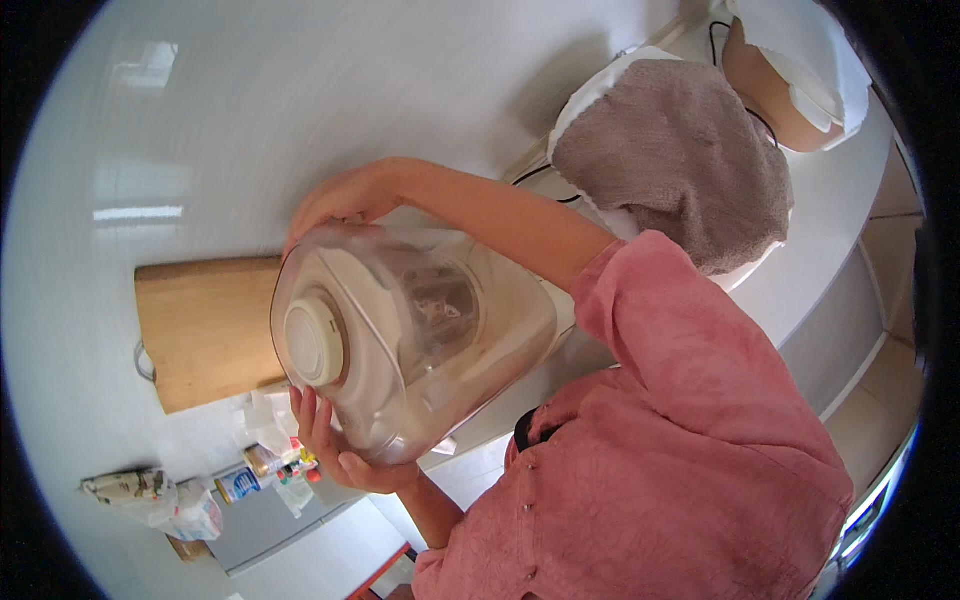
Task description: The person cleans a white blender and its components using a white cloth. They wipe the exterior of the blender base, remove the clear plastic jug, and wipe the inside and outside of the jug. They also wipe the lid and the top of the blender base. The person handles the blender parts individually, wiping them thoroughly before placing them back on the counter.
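A large, clear and cream plastic container (480,360) with a round cream knob (313,341) lies tilted between my hands. What is inside it is too blurred to tell. My right hand (337,196) wraps around its far upper side, with the fingertips hidden behind the rim. From below, my left hand (352,457) cups the rounded edge by the knob, fingers spread along it. Just beyond the container, a wooden cutting board (210,330) with a metal ring is against the white wall (225,150).
A brown towel (667,150) covers an object on the white counter (817,232). Past it stands a tan appliance (765,97) under a white cloth, with black cords nearby. Cans (238,485), plastic bags (196,510) and small packages stand on the lower left surface.
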Motion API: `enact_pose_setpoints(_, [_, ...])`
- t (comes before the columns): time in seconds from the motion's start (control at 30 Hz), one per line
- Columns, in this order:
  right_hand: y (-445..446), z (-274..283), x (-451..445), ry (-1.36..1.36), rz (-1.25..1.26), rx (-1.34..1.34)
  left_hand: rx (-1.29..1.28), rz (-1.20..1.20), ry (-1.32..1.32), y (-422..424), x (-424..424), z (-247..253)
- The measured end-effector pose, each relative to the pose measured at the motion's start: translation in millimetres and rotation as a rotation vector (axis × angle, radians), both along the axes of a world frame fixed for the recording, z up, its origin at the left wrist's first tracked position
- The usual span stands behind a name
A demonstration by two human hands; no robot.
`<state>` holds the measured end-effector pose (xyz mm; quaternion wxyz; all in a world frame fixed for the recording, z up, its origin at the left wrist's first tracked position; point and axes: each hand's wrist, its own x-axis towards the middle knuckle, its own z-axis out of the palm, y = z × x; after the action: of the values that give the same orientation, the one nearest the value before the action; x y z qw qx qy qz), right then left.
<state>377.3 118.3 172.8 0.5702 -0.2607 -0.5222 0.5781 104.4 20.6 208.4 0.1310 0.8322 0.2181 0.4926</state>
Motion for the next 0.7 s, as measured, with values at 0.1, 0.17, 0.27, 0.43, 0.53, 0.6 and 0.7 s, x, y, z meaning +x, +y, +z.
enact_pose_setpoints(0.1, [10.4, -32.9, 11.5, -0.059, 0.077, -0.125, 0.017, -0.001, 0.024, 0.0, 1.7, 4.6])
enact_pose_setpoints(0.17, [21.3, -88.6, 7.3, -0.457, -0.091, -0.150, -0.022, 0.013, 0.000, -0.3, 1.1, 0.6])
enact_pose_setpoints(0.27, [15.5, -156.1, 18.4, -0.305, -0.030, -0.310, -0.009, -0.031, -0.027, 4.8, 1.6, 2.3])
enact_pose_setpoints(0.43, [-55.0, -141.0, 1.3, 0.000, -0.223, -0.586, -0.051, 0.022, -0.080, -1.3, -2.4, 1.0])
enact_pose_setpoints(0.53, [-50.6, -186.8, 0.6, 0.022, -0.334, -0.458, -0.071, 0.015, -0.131, 1.3, 3.6, 0.1])
enact_pose_setpoints(0.6, [-64.3, -196.0, 1.1, -0.106, -0.413, -0.347, -0.097, -0.030, -0.157, 3.6, 4.3, -0.9])
enact_pose_setpoints(0.7, [-104.5, -187.1, -10.6, -0.138, -0.498, -0.481, -0.171, -0.083, -0.227, 3.7, -3.0, -5.9])
